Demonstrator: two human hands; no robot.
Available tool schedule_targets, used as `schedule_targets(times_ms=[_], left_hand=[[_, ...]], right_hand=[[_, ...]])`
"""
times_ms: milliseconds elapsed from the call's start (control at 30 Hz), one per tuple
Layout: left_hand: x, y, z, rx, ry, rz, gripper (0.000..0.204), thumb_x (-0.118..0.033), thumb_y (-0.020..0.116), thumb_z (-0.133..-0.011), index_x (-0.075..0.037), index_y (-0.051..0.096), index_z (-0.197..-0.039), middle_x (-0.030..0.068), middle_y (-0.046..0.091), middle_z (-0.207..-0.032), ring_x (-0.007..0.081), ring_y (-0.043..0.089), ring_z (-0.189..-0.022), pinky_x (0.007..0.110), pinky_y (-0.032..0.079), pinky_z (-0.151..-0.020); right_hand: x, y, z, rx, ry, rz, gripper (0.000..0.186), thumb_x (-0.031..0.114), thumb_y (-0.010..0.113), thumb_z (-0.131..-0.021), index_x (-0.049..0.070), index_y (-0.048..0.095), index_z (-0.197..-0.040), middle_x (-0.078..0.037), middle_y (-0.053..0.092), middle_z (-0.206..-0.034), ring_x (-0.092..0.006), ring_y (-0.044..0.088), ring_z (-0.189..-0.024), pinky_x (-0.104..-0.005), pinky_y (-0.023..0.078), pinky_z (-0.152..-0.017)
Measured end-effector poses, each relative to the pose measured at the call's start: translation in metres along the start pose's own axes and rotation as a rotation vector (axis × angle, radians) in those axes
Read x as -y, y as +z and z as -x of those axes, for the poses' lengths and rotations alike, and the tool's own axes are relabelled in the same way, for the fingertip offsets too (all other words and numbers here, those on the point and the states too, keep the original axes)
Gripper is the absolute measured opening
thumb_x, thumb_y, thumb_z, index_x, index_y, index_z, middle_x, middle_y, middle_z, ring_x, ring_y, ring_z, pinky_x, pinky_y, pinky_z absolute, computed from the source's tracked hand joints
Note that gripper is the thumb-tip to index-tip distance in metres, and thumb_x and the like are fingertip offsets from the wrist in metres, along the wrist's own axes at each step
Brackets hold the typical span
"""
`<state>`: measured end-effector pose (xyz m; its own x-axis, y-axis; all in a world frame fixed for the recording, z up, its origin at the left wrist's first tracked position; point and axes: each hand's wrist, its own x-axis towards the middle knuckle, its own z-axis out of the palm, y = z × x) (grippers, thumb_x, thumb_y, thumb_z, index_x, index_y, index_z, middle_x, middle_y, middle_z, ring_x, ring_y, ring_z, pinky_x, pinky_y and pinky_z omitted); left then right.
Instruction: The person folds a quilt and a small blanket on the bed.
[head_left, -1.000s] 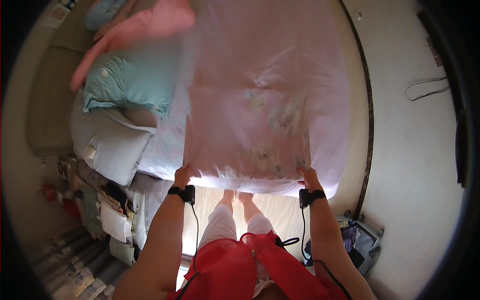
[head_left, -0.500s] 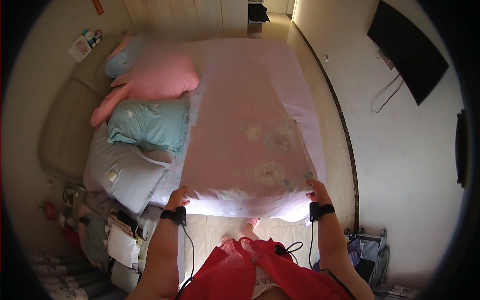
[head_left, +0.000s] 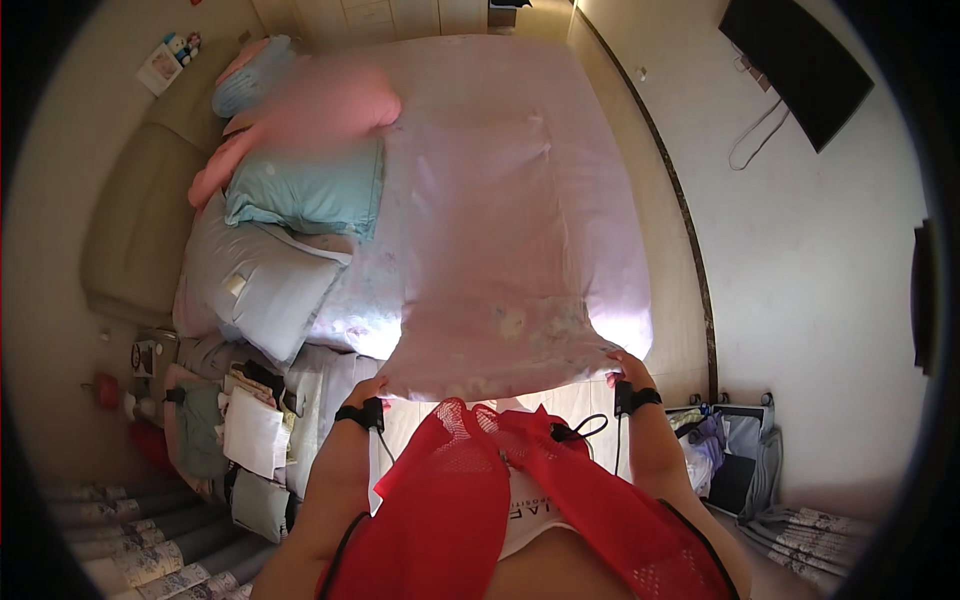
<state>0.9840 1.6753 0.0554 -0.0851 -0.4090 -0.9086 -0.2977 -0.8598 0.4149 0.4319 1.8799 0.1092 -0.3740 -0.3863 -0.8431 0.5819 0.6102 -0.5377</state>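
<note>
A pink floral bed cover (head_left: 490, 230) lies along the middle of the bed, its near end stretched out past the mattress edge toward my body. My left hand (head_left: 376, 390) grips its near left corner, and my right hand (head_left: 624, 370) grips the near right corner. Between them the near edge sags slightly. The fingers of both hands are partly hidden by the cloth and the wrist straps. Beneath the cover, a pale pink floral sheet (head_left: 618, 235) shows on the right side of the mattress.
Left on the bed are a grey pillow (head_left: 265, 285), a teal pillow (head_left: 310, 185) and pink bedding (head_left: 335, 105). Folded clothes (head_left: 252, 430) are piled at the lower left. An open suitcase (head_left: 745, 450) stands at the lower right, below a wall-mounted screen (head_left: 800, 70).
Both hands have drawn the cover's near end toward my body, off the mattress edge. The cover now pulls taut and narrows toward my hands. My view has shifted too.
</note>
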Motion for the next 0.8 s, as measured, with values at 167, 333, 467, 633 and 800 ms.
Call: schedule_targets(times_ms=[167,333,467,633,800], left_hand=[[0.03,-0.021,-0.004,0.079,0.017,0.04,0.029,-0.036,0.055,-0.089,-0.013,0.055,-0.107,0.0021,0.062,-0.093,0.0166,0.06,-0.081,0.034,0.049,-0.075],[-0.003,-0.015,0.027,0.141,0.222,0.297,0.03,-0.029,0.058,-0.089,-0.009,0.056,-0.111,0.0052,0.061,-0.102,0.0194,0.06,-0.086,0.037,0.05,-0.074],[-0.006,-0.031,0.057,0.286,0.404,0.322,0.03,-0.025,0.054,-0.091,-0.003,0.055,-0.111,0.0079,0.061,-0.104,0.0189,0.061,-0.09,0.037,0.05,-0.076],[0.031,-0.035,0.065,0.256,0.221,0.27,0.033,-0.026,0.054,-0.091,-0.004,0.053,-0.115,0.0087,0.06,-0.105,0.0197,0.06,-0.094,0.036,0.049,-0.08],[0.056,-0.042,0.064,0.214,0.086,0.276,0.034,-0.028,0.055,-0.09,-0.009,0.052,-0.118,0.0053,0.06,-0.111,0.0208,0.056,-0.102,0.042,0.045,-0.086]], right_hand=[[-0.025,-0.015,0.016,0.003,0.032,-0.065,0.019,0.02,0.061,-0.081,0.009,0.052,-0.093,-0.007,0.052,-0.06,-0.0165,0.045,-0.041,-0.0267,0.036,-0.036],[-0.014,-0.026,0.033,0.008,0.011,-0.236,0.017,0.016,0.062,-0.079,0.01,0.053,-0.093,-0.005,0.057,-0.066,-0.0157,0.047,-0.042,-0.0251,0.036,-0.036],[-0.012,-0.023,0.07,0.163,-0.129,-0.328,0.017,0.016,0.061,-0.08,0.011,0.054,-0.095,-0.003,0.06,-0.07,-0.0143,0.049,-0.046,-0.0244,0.036,-0.038],[-0.039,-0.026,0.081,0.148,-0.09,-0.331,0.018,0.016,0.062,-0.08,0.01,0.055,-0.095,-0.002,0.059,-0.07,-0.015,0.05,-0.047,-0.025,0.039,-0.04],[-0.054,-0.027,0.075,0.152,-0.022,-0.338,0.017,0.016,0.062,-0.079,0.009,0.056,-0.094,-0.003,0.058,-0.067,-0.015,0.047,-0.045,-0.025,0.038,-0.04]])
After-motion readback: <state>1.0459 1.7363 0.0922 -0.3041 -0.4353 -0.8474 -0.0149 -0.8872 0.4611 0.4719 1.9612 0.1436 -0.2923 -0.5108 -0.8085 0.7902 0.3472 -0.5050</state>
